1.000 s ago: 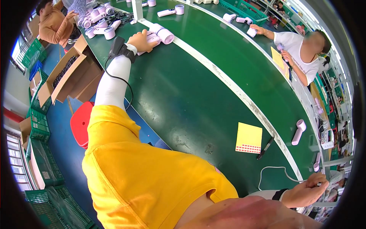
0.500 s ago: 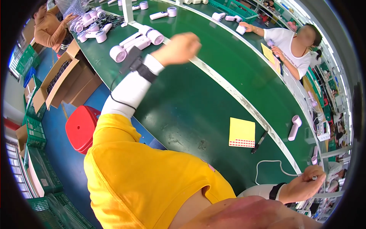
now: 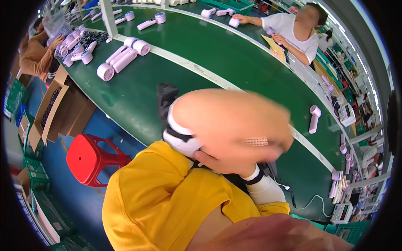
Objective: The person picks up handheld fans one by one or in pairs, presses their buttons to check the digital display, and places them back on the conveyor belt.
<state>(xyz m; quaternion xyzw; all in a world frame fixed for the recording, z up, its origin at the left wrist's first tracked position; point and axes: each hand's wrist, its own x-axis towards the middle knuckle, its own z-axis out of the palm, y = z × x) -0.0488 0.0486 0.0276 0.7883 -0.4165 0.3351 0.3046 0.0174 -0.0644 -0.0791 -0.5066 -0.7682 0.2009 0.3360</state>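
Note:
My left hand (image 3: pixel 228 119) is large and smeared by motion in front of me, so its fingers cannot be read. Below it, my right hand (image 3: pixel 228 164) is partly covered, and the two overlap. Any thing between them is hidden. A strip of a sheet with rows of red marks (image 3: pixel 256 141) shows among the blurred fingers; whether it is held or lies behind, I cannot tell. Beside my right wrist, a white cable (image 3: pixel 312 203) with a dark connector runs over the green table. Several pale purple handheld fans (image 3: pixel 124 58) lie farther off to the left.
A white strip (image 3: pixel 188 67) crosses the green table (image 3: pixel 138 100). One fan (image 3: pixel 314 119) lies at the right, with more piled at far left. Across the table, a person in white handles fans. A red stool (image 3: pixel 83 159) and open carton (image 3: pixel 54 113) stand at left.
My left hand has come from the far left toward me. My right hand has left the cable's end at the right and moved in under the left. The view has shifted.

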